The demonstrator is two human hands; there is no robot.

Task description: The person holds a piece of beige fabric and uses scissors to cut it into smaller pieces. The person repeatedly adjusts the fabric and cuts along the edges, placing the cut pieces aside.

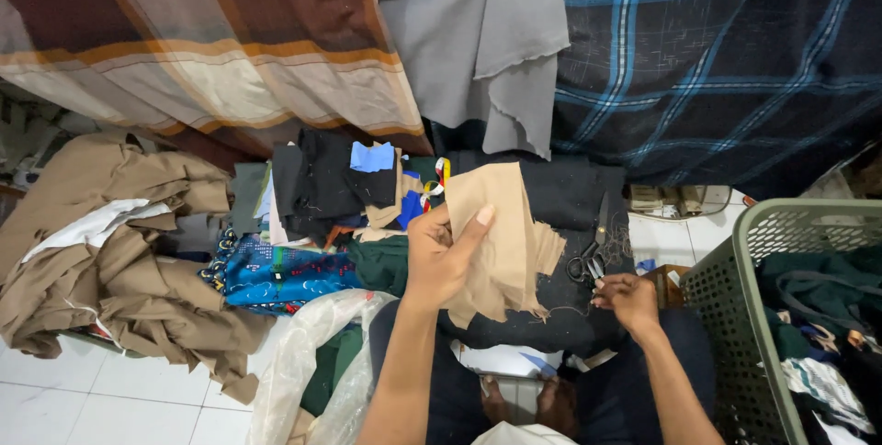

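Left edge: heap of tan cloth with a white piece tucked into it, lying on the white tiled floor. Above it hangs a brown striped cloth.

Next: clear plastic bag with green cloth inside, and a blue patterned cloth beside a stack of black scraps topped by a small blue scrap.

Centre: left hand, raised over the lap, fingers closed on a bundle of beige fabric pieces, thumb across the front. The pieces look light, limp and thin, with frayed edges; they droop and fan out below the hand. Judged best held pinched near the gathered top edge, as now, since loose layers could slip apart. Behind hangs a grey cloth.

Right of centre: black cloth spread over the lap, with scissors lying on it. Right hand rests on the black cloth just below the scissors' handles, fingers curled; whether it pinches a thread or anything else cannot be told.

Right: blue plaid cloth hanging; green plastic basket full of dark clothes, close against the right arm and crowding that side.
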